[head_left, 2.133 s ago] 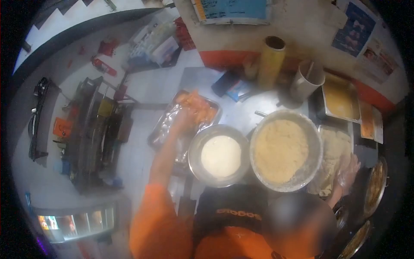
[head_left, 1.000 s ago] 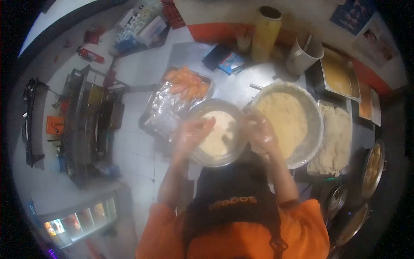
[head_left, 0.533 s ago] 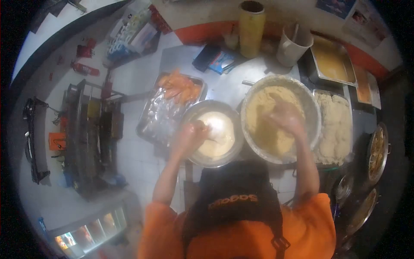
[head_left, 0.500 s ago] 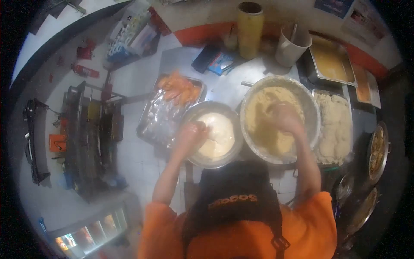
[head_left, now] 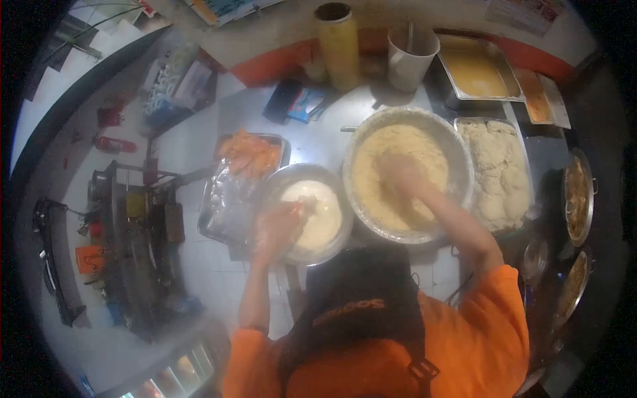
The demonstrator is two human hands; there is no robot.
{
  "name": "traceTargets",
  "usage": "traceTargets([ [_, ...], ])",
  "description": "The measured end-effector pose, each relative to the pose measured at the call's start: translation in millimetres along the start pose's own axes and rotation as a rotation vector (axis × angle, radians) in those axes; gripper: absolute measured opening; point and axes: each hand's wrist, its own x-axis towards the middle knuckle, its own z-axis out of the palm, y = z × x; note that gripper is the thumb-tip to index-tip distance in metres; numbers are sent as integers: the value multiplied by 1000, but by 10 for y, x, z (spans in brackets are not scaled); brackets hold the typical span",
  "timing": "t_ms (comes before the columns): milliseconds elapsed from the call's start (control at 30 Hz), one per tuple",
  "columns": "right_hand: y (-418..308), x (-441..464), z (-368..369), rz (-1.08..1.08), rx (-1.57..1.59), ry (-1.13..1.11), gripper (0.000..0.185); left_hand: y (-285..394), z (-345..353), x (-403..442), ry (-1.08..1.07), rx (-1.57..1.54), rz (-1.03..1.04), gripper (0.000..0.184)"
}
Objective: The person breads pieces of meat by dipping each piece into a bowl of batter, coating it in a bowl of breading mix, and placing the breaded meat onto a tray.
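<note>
My left hand (head_left: 279,229) is over the near side of a metal bowl (head_left: 271,187) of pale, creamy batter (head_left: 325,215). Its fingers are drawn together at the batter's surface; what they hold, if anything, I cannot make out. My right hand (head_left: 401,174) reaches into a larger metal bowl (head_left: 460,162) of yellowish flour or crumbs (head_left: 415,142). Motion blurs that hand, and its fingertips are hidden against the flour.
Left of the batter stands a tray (head_left: 207,229) with orange raw meat pieces (head_left: 249,154) and clear plastic. Coated pieces fill a tray (head_left: 494,176) at right. Behind are a yellow cylinder (head_left: 338,53), a white jug (head_left: 411,63) and a steel pan (head_left: 481,69).
The view has shifted, so the table appears further left. My right hand has moved down and left within the flour bowl. My left hand stays at the batter, its fingers still drawn together.
</note>
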Motion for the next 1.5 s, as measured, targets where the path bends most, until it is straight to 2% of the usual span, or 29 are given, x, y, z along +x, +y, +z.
traceTargets([
  [33,51,49,-67,-1,-1,-6,52,139,-76,-22,-2,-3,-5,28],
  [100,-39,-9,-272,17,-6,-161,60,334,-202,-92,131,-354,-443,27],
  [133,-116,-62,-383,24,-5,-211,62,113,-133,-124,176,-341,-389,27],
  [233,-337,-227,-430,-7,-30,-45,73,-110,89,-26,223,-195,-276,27],
  [267,-319,-166,-141,-11,-127,164,78,-106,114,34,213,-193,-260,27],
  [333,-298,-130,176,2,-219,372,83,-72,144,116,183,-187,-383,27],
  [433,-292,-129,318,32,-215,410,57,533,66,299,193,-154,-285,25],
  [467,-249,-146,324,42,-217,411,57,648,103,367,187,-158,-278,25],
  [533,-136,-191,277,-110,-69,351,37,844,229,525,277,-281,-3,21],
  [567,-85,-224,222,-107,-79,352,37,919,350,640,281,-290,0,21],
  [633,-11,-324,52,176,-13,-130,28,1051,643,864,308,-549,152,21],
  [667,100,-381,53,175,-20,-128,28,1143,758,922,235,-455,98,20],
  [733,375,-552,242,268,-47,110,28,1055,1098,1005,158,-357,51,21],
  [767,489,-608,383,301,-52,192,28,733,1477,1068,60,-76,104,15],
  [800,566,-558,758,266,-118,480,29,574,1683,1095,-43,205,160,10],
  [867,583,-544,814,254,-189,781,30,621,1717,1120,-73,278,240,9],
  [900,546,-508,806,350,85,707,31,627,1730,1101,-100,351,292,8],
  [967,552,-517,758,442,363,624,32,586,1756,1109,-50,252,280,6],
  [1000,589,-506,721,469,607,622,32,558,1748,1133,-46,273,245,11],
  [1067,582,-468,730,483,851,608,32,467,1673,1126,-36,299,201,18],
  [1100,553,-485,774,369,540,553,31,423,1635,1091,-5,161,241,19],
  [1167,484,-485,790,265,237,489,29,335,1661,1064,14,22,285,20],
  [1200,378,-474,637,295,249,468,25,258,1748,1101,12,-22,252,18],
  [1233,307,-465,568,323,264,439,21,156,1829,1088,7,-65,212,29],
  [1267,276,-473,604,318,268,419,21,151,1803,1012,0,-66,192,29],
  [1333,307,-420,544,300,393,277,16,192,1741,1077,-117,-116,133,33],
  [1433,339,-228,772,251,263,454,18,63,1929,1192,-78,-6,112,29],
  [1467,261,-325,606,246,258,447,18,70,1935,1174,-75,-10,104,29],
  [1500,113,-499,271,238,313,287,17,71,1910,1176,-133,32,89,27],
])
